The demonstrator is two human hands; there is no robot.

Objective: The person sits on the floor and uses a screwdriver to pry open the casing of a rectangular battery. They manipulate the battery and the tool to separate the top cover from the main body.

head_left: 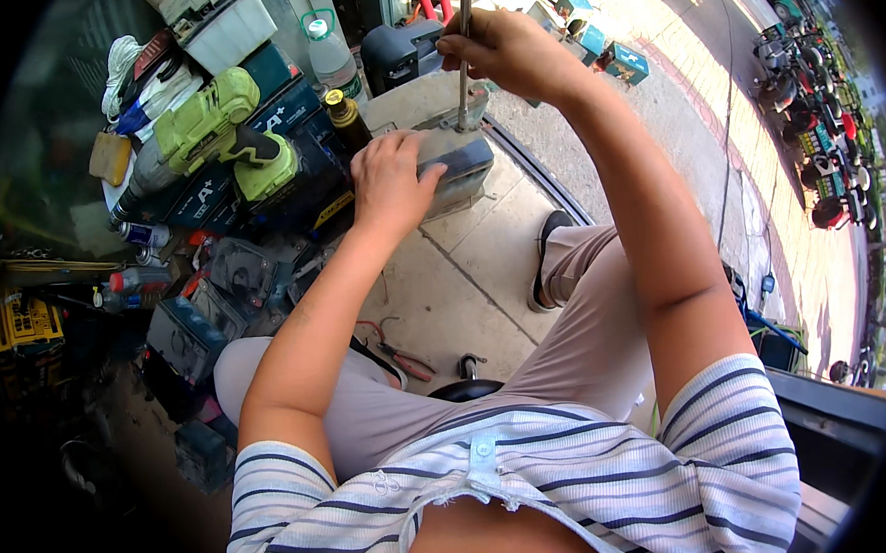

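My right hand (507,58) pinches a long thin metal rod (464,90). The rod stands nearly upright; its lower end meets the top corner of a worn grey box-shaped device (441,148), and its upper end runs out of the picture. On that device lies my left hand (390,179), palm down with the thumb spread off to the right; the fingertips point away from me. A dark, raised strip (469,165) shows along the device's near edge, beside the thumb. The left palm hides part of the device's top.
To the left, a green cordless power tool (200,134) lies on dark boxes. A brown bottle (347,119) and a clear plastic jug (331,57) stand close behind my left hand. Red-handled pliers (407,361) rest on the tiled floor. A metal door track (542,166) runs along the right.
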